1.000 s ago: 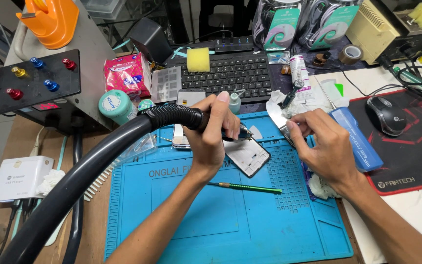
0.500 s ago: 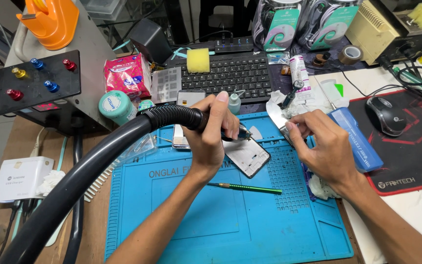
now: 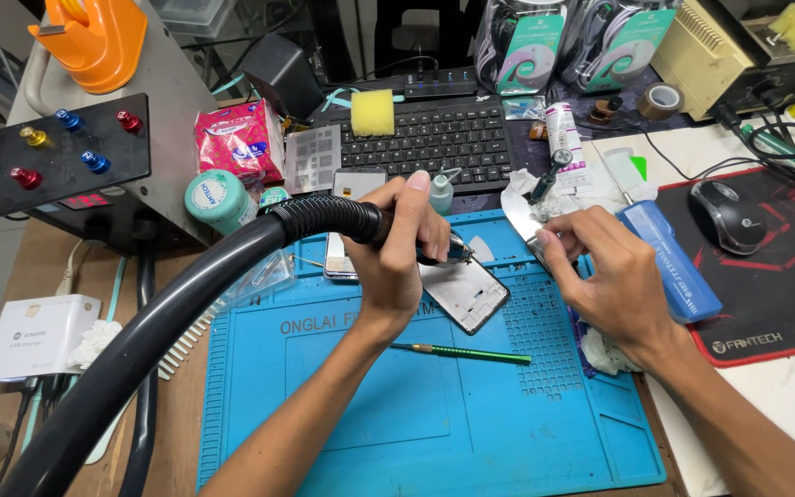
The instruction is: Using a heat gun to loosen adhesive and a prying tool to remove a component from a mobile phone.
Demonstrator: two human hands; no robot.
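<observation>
Over the blue silicone work mat (image 3: 434,414) — both hands busy around an opened phone frame (image 3: 467,293).

At the mat's 12 o'clock edge the left hand (image 3: 396,253) is closed around the handle of a hot-air tool on a thick black ribbed hose (image 3: 167,322), its nozzle pointing toward 3 o'clock just above the phone frame, which lies tilted on the mat. At 3 o'clock from it the right hand (image 3: 609,276) pinches a thin flat metal blade (image 3: 524,224) between thumb and fingers, fingers curled — the blade angles toward 11 o'clock. A green-handled tool (image 3: 462,352) lies loose on the mat at 6 o'clock from the frame. A blue rectangular box (image 3: 674,267) sits just beside the right hand at 2 o'clock; a black keyboard (image 3: 434,138) with a yellow sponge (image 3: 372,112) lies on the bench at 12 o'clock.
</observation>
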